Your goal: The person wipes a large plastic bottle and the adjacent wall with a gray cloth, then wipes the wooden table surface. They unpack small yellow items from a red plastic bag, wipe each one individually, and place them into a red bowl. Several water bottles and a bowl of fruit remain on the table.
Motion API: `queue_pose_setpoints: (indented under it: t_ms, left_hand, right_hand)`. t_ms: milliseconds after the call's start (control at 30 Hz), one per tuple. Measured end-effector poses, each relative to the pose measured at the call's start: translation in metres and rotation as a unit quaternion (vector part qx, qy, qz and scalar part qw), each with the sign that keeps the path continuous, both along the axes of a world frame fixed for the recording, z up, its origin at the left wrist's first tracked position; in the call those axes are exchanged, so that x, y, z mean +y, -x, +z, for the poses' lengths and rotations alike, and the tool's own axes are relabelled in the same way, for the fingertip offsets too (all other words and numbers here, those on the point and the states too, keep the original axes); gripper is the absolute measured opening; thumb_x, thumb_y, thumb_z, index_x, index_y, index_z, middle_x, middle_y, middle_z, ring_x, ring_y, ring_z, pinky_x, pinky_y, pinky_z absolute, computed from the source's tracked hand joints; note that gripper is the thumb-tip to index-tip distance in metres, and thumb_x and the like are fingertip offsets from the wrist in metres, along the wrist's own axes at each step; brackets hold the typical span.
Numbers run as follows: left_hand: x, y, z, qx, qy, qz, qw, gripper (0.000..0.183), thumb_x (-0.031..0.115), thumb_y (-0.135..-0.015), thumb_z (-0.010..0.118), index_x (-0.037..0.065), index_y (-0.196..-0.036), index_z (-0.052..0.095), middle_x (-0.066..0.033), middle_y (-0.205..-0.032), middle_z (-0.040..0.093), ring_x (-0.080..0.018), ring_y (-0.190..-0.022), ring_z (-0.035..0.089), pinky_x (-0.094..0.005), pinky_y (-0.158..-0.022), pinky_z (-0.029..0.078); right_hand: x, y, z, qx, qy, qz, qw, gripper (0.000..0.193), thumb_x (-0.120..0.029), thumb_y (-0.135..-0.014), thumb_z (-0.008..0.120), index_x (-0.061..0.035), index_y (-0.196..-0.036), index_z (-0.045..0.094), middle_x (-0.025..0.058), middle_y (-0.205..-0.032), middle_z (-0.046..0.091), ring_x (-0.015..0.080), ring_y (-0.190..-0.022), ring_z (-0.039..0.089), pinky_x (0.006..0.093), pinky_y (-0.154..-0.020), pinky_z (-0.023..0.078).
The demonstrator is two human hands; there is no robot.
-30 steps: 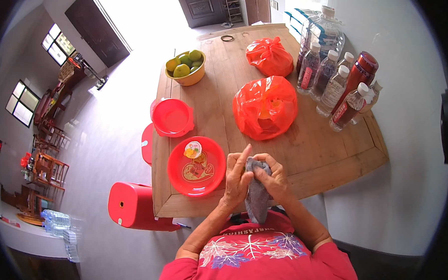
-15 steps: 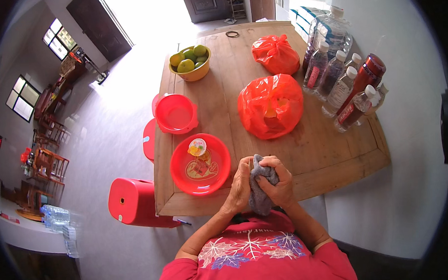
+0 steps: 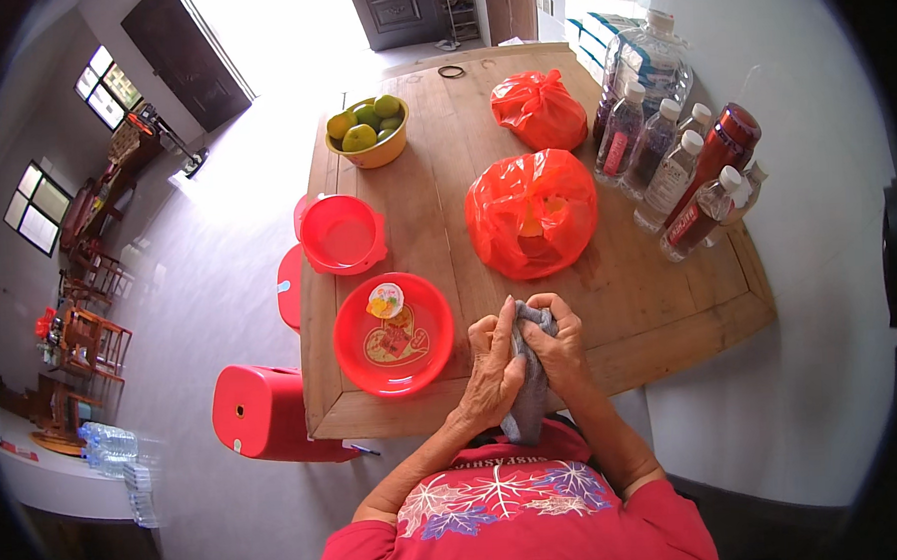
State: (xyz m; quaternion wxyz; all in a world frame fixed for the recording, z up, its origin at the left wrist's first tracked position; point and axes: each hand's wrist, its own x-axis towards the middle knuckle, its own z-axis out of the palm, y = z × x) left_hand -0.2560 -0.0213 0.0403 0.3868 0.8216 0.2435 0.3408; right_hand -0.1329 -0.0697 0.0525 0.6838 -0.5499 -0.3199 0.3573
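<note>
A crumpled grey cloth (image 3: 527,405) hangs between my hands at the near edge of the wooden table (image 3: 436,215), its lower end reaching down toward my shirt. My left hand (image 3: 493,373) is closed on its left side, with the thumb and index finger near the top. From the other side my right hand (image 3: 560,347) grips the upper part, fingers curled round it. Left of my hands lies a red plate (image 3: 347,369) bearing a small cup with a patterned lid (image 3: 385,301). Beyond the hands sits a knotted red plastic bag (image 3: 532,211).
Farther back are a second red bag (image 3: 539,111), a red basin (image 3: 342,235) and a yellow bowl (image 3: 373,155) of green citrus fruit. Several bottles (image 3: 669,180) and a red flask (image 3: 723,153) line the right side by the wall. Red stools (image 3: 264,410) stand left of the table.
The cloth is now stretched longer and thinner between my hands. My left fingers have shifted up, and the right hand has turned slightly. The whole view has moved a little.
</note>
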Motion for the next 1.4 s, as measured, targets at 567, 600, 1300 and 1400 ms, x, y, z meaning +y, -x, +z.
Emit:
queue_pose_setpoints:
  t_ms: [567,600,1300,1400]
  left_hand:
    - [0.004,0.012,-0.006,-0.168,0.026,-0.037,0.985,0.059,0.039,-0.091,0.057,0.0,-0.131,0.038,-0.0153,-0.115,0.045,-0.0257,-0.104,0.046,-0.0382,-0.092,0.039]
    - [0.004,0.011,-0.004,-0.187,0.082,-0.026,0.979,0.061,0.048,-0.092,0.052,0.001,-0.128,0.04,-0.0121,-0.11,0.045,-0.0213,-0.098,0.047,-0.0352,-0.088,0.04]
    - [0.028,0.019,0.025,-0.347,0.373,-0.081,0.857,0.065,0.059,-0.097,0.035,0.002,-0.127,0.045,-0.0035,-0.1,0.053,-0.0111,-0.09,0.053,-0.0243,-0.083,0.045]
    - [0.018,0.018,0.03,-0.245,0.283,-0.011,0.927,0.066,0.059,-0.096,0.037,0.002,-0.128,0.045,-0.0031,-0.102,0.053,-0.0092,-0.09,0.051,-0.0227,-0.081,0.044]
  right_hand:
    - [-0.002,-0.005,-0.001,0.193,0.033,0.176,0.965,0.017,-0.016,-0.09,0.062,-0.0009,-0.099,0.063,0.0008,-0.085,0.063,0.0053,-0.075,0.057,0.0215,-0.065,0.049]
    - [-0.005,-0.004,-0.004,0.19,0.022,0.172,0.966,0.016,-0.013,-0.091,0.061,-0.0009,-0.101,0.062,0.0017,-0.087,0.063,0.0055,-0.076,0.058,0.0209,-0.067,0.049]
    - [-0.026,0.009,0.034,-0.396,-0.121,-0.013,0.91,0.032,0.003,-0.073,0.068,-0.0029,-0.104,0.067,0.0145,-0.096,0.059,0.0282,-0.081,0.062,0.0364,-0.07,0.052]
    - [-0.011,0.012,0.057,-0.439,-0.159,0.023,0.884,0.027,0.001,-0.075,0.066,-0.0002,-0.102,0.066,0.016,-0.096,0.059,0.028,-0.082,0.062,0.0359,-0.071,0.052]
